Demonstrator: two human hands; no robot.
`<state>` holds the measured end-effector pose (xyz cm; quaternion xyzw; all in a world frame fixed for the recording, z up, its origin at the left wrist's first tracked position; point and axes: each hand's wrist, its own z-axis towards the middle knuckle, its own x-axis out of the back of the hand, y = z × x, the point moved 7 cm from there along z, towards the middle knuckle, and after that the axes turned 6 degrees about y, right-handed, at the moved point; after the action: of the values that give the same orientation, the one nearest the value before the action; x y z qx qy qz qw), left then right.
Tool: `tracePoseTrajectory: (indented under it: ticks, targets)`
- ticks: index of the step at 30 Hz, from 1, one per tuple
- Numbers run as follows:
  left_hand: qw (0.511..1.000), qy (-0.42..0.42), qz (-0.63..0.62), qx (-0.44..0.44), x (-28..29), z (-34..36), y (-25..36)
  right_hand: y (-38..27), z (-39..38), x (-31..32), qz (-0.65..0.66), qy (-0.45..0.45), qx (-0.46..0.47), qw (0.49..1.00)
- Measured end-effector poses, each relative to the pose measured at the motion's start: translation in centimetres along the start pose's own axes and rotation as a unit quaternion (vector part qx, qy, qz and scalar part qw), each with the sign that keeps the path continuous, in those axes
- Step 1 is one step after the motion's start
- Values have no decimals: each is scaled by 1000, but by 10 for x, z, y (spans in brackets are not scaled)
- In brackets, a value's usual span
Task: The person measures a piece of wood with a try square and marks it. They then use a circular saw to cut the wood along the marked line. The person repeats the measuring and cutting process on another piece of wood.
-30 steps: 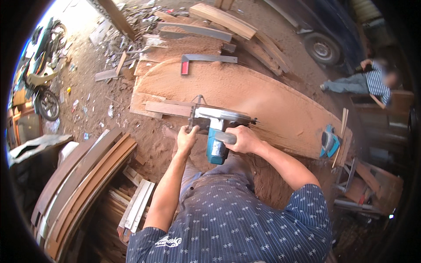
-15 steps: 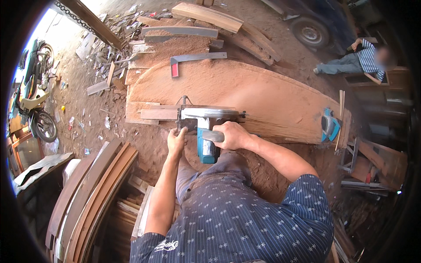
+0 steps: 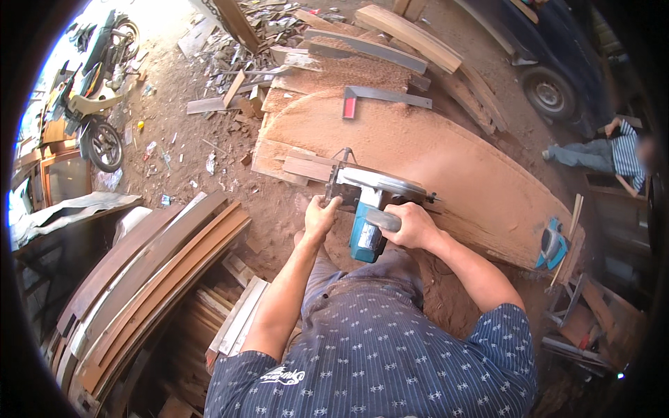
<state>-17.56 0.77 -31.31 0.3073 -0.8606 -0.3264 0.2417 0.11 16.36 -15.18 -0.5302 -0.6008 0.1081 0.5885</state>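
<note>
A teal and silver circular saw (image 3: 366, 233) rests on a narrow wooden board (image 3: 306, 167) along the near edge of the sawdust-covered bench (image 3: 481, 174). My right hand (image 3: 412, 225) is wrapped round its grey rear handle. At the front of the saw, my left hand (image 3: 321, 214) is closed on the edge of its base plate, the fingertips partly hidden. The board's left end sticks out past the saw. The blade's lower part cannot be seen.
A metal try square (image 3: 387, 96) with a red-faced stock lies on the sawdust. A teal power planer (image 3: 552, 245) sits at the bench's right end. Stacked boards (image 3: 153, 272) stand at left, a motorcycle (image 3: 101, 118) beyond. A person (image 3: 613, 155) sits far right near a dark vehicle (image 3: 543, 76).
The view has turned, so the bench and its surroundings appear shifted right and tilted. The saw sits slightly farther left along the board. Both hands keep their hold on the saw.
</note>
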Motion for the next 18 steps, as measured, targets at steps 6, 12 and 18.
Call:
tracePoseTrajectory:
  ticks: [6, 12, 18]
  targets:
    - [1000, 4, 0, -12, 17, 11, -2, -11, 12, -10, -3, 7, 19, 1000]
    - [1000, 7, -25, -8, 31, 14, 8, -23, 24, -15, 3, 1, 15, 1000]
    - [1000, 13, -28, -1, 46, 22, 10, -33, 35, -26, 0, -4, 16, 1000]
